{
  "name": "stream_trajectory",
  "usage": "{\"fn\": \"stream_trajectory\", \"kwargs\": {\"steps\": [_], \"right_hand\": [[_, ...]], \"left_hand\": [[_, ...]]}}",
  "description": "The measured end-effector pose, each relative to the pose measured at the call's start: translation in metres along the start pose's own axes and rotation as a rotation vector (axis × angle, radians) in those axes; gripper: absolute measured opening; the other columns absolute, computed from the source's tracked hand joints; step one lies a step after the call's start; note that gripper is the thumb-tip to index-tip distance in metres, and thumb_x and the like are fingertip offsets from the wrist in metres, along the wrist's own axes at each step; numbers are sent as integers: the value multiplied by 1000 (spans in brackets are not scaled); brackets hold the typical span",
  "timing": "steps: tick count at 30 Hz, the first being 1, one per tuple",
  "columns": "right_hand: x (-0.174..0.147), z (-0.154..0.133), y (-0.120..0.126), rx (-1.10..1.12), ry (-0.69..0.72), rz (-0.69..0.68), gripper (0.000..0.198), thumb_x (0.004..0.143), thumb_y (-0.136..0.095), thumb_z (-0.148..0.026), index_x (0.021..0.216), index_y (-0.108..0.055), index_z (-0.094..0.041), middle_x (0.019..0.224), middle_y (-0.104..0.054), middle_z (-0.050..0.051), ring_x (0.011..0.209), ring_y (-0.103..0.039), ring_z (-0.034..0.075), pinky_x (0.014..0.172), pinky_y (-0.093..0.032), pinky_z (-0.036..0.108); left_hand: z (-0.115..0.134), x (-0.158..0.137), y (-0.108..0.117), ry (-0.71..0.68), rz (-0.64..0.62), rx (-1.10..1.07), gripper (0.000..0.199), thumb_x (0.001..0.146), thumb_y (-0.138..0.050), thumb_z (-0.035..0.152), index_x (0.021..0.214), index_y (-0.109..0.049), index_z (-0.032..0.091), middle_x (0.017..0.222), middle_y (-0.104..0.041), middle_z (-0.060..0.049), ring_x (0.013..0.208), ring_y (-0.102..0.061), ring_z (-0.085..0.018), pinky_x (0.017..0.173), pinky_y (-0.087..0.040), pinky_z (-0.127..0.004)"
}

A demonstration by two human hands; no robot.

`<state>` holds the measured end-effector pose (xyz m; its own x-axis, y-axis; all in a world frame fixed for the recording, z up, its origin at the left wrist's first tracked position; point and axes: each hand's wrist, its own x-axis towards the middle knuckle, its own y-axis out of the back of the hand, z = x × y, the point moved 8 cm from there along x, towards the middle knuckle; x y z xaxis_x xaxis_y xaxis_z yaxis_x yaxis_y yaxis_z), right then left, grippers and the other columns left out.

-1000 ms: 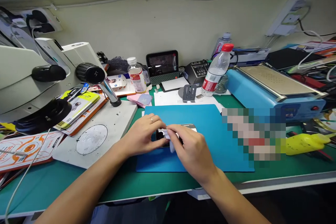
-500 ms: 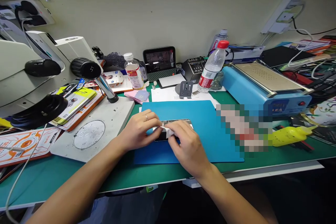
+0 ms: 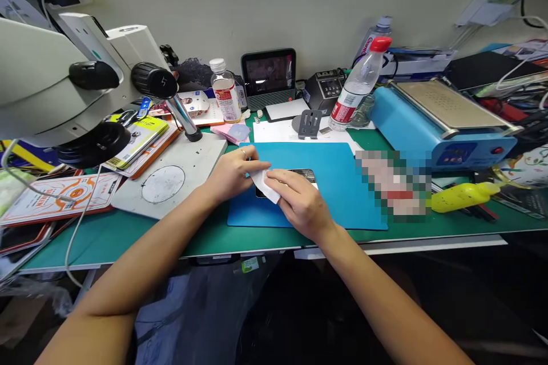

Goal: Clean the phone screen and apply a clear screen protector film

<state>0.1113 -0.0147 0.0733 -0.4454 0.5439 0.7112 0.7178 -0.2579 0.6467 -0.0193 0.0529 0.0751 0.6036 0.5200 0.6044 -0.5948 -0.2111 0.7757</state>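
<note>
A small white wipe is stretched between my two hands. My left hand, with a ring on one finger, pinches its upper left part. The fingers of my right hand are closed on its right side. Beneath the wipe and my fingers a phone lies on a blue mat. Only its upper edge and right end show; the rest is covered.
At left a microscope stands over its pale base. A blue heating plate machine is at right, with a yellow squeeze bottle before it. Two drink bottles, a phone stand and a small screen stand behind the mat.
My hands have lifted the wipe a little off the phone, and more of the wipe now shows between them. The whole view has tilted downward.
</note>
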Motion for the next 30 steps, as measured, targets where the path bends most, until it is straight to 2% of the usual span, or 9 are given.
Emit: {"fn": "stream_trajectory", "kwargs": {"steps": [4, 9, 13, 16, 19, 21, 25, 30], "right_hand": [[-3, -3, -16, -75, 44, -119, 37, 99, -46, -6, 129, -68, -10, 131, -74, 16, 129, -65, 27, 109, -55, 45], [-7, 1, -27, -150, 21, -225, 38, 98, -44, -6, 127, -69, -8, 131, -73, 17, 130, -64, 29, 112, -52, 49], [-12, 5, -35, -171, -40, -322, 39, 97, -45, -6, 127, -69, -6, 133, -72, 19, 133, -62, 29, 118, -47, 48], [-14, 1, -42, -191, -123, -392, 41, 103, -49, -23, 136, -64, -4, 142, -65, 22, 140, -56, 32, 121, -43, 51], [-14, -5, -51, -207, -238, -455, 75, 102, -50, -54, 150, -49, 3, 158, -47, 28, 152, -39, 37, 125, -35, 53], [-12, -6, -59, -223, -315, -507, 93, 98, -48, -66, 155, -38, 8, 165, -33, 30, 157, -27, 39, 128, -28, 53], [-8, -2, -70, -254, -433, -580, 101, 97, -47, -70, 157, -32, 9, 167, -26, 30, 159, -19, 39, 130, -23, 52], [-9, 0, -67, -283, -459, -589, 101, 97, -43, -72, 157, -32, 9, 167, -26, 30, 159, -21, 38, 130, -23, 51]], "left_hand": [[-5, -3, -9, 23, -80, 23, 32, 91, -58, 11, 109, -81, 24, 86, -62, -5, 75, -60, -16, 65, -47, -27], [-16, -5, -15, 84, -145, 106, 38, 89, -54, 6, 109, -81, 24, 94, -66, -7, 84, -63, -19, 71, -52, -30], [-23, -7, -16, 170, -170, 129, 32, 96, -54, 14, 114, -80, 21, 97, -68, -9, 88, -64, -21, 75, -54, -33], [-27, -7, -15, 236, -168, 135, 34, 98, -52, 16, 121, -76, 18, 98, -69, -10, 91, -65, -23, 78, -55, -35], [-27, -6, -12, 260, -147, 121, 35, 99, -49, 18, 123, -74, 17, 102, -70, -10, 96, -65, -24, 81, -56, -37], [-26, -5, -10, 263, -136, 107, 35, 100, -47, 18, 123, -73, 17, 103, -71, -11, 99, -65, -25, 84, -56, -38], [-27, -5, -11, 269, -142, 89, 34, 102, -46, 18, 123, -73, 17, 106, -72, -11, 100, -65, -25, 85, -56, -38], [-23, -5, -15, 241, -209, 42, 34, 104, -45, 22, 123, -72, 16, 106, -72, -11, 99, -64, -25, 87, -56, -41]]}}
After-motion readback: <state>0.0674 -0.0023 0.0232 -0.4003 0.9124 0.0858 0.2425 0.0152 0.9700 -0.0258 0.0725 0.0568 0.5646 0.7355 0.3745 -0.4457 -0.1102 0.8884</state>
